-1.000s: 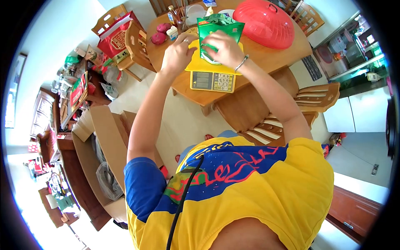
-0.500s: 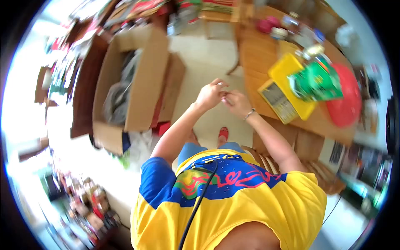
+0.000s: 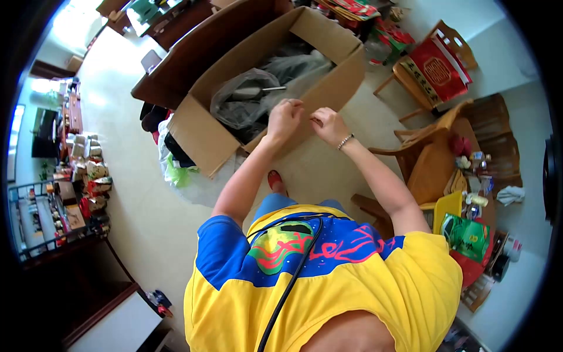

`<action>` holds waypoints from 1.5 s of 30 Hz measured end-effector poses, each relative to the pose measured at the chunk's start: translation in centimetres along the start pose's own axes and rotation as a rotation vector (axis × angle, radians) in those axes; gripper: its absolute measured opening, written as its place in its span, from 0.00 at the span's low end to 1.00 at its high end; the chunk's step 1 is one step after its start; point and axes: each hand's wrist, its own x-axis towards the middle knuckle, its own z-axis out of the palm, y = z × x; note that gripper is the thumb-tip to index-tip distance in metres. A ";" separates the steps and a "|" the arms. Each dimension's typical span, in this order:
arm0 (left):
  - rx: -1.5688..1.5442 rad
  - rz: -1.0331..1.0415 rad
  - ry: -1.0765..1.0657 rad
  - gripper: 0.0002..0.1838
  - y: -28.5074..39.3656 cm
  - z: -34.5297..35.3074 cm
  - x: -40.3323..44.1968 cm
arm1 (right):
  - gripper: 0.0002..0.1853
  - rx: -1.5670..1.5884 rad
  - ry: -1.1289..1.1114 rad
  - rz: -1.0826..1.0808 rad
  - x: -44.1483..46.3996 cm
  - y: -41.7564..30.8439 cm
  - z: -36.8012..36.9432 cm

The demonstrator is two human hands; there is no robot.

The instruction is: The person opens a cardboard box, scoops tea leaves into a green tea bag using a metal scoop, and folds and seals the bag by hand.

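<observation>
My left hand (image 3: pixel 285 121) is raised in front of my body, just at the near side of a large open cardboard box (image 3: pixel 202 138). Its fingers are curled together, and whatever they may hold is too small to make out. Close beside it, a small gap apart, my right hand (image 3: pixel 330 125) has thumb and fingers pinched; I cannot tell what is between them. A bracelet (image 3: pixel 346 141) circles my right wrist. Inside the box lie crumpled clear plastic bags (image 3: pixel 243 97), with a pale stick-like item (image 3: pixel 274 88) among them.
A wooden chair (image 3: pixel 404 73) bearing a red bag (image 3: pixel 437 69) stands ahead right. At right, a wooden table (image 3: pixel 431 170) carries a yellow tray (image 3: pixel 448 208) and green packet (image 3: pixel 466 234). A dark wooden panel (image 3: pixel 205 47) stands behind the box; plastic bags (image 3: pixel 182 176) lie left.
The view has turned left, bringing the box in front of me and the table to the right edge. My hands have moved slightly apart.
</observation>
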 end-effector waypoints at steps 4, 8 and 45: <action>-0.041 -0.370 0.062 0.09 -8.1 -3.8 1.1 | 0.07 0.059 -0.196 0.135 7.9 0.1 5.5; 0.201 -0.437 -0.099 0.13 -16.4 -5.0 1.2 | 0.11 -0.050 -0.341 0.156 13.8 1.3 11.1; 0.837 -0.468 -0.652 0.12 -26.7 -3.4 5.9 | 0.13 -0.531 -0.789 -0.212 31.3 9.9 29.4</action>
